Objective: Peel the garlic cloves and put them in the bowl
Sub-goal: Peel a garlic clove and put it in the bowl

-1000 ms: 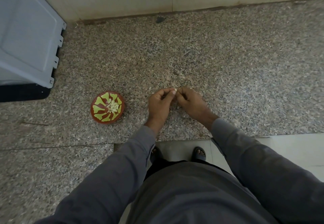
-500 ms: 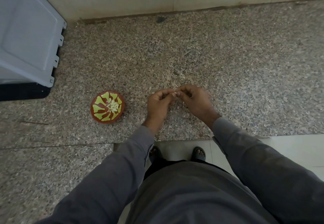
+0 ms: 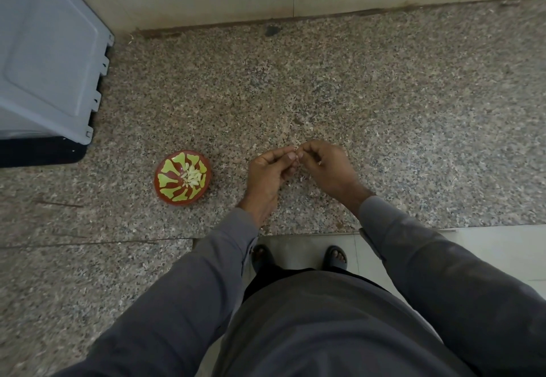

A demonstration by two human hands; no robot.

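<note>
Step in hand: you are peeling one small garlic clove, judging by the way both hands meet over the speckled granite tabletop.
Left grip: your left hand has its thumb and forefinger pressed together at their tips, narrow, on what seems to be the clove; the clove itself is almost hidden.
Right grip: your right hand is curled, its fingertips meeting those of the left; it seems to be pinching the skin, though whether it holds skin or clove cannot be told.
How to do it well: hold the clove steady with one hand and pull the papery skin away with the other in short strips; keep both hands low over the tabletop so a slip costs little.
Clove and grip: the clove sits right between the two sets of fingertips, touching both, above the tabletop's front edge.
Bowl: the round red bowl with yellow-green petal pattern stands near your left hand, towards the left edge, with pale peeled cloves heaped in its middle.
Loose skins: small pale flakes lie on the tabletop under your hands.
</note>
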